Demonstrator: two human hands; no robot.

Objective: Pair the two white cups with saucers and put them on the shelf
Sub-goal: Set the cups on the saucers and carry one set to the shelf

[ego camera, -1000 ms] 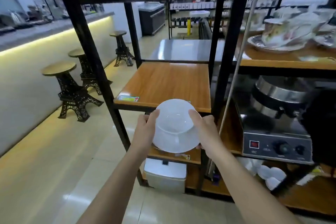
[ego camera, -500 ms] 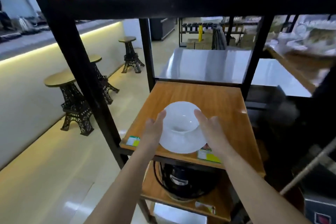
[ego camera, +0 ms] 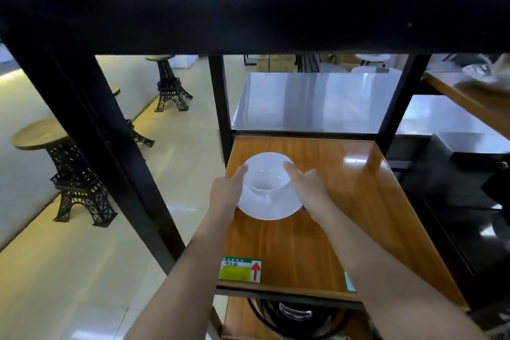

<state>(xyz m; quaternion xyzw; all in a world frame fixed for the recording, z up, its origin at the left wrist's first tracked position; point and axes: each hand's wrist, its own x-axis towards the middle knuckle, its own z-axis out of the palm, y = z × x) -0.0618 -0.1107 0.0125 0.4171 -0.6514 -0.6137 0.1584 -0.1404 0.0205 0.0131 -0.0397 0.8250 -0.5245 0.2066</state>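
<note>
Holding a white cup [ego camera: 266, 178] on its saucer [ego camera: 269, 208], you have both over the wooden shelf [ego camera: 345, 182], toward its back left; whether the saucer already rests on the wood I cannot tell. Your left hand [ego camera: 226, 196] and right hand [ego camera: 309, 190] clasp the set from either side, thumbs near the cup's rim. The glazed ware looks light, stiff, slick and breakable, and the cup probably sits loose on the saucer, so carry by the saucer's edge and keep it level. The cup looks empty. The shelf bears nothing else but a label [ego camera: 240, 270] at its front edge.
</note>
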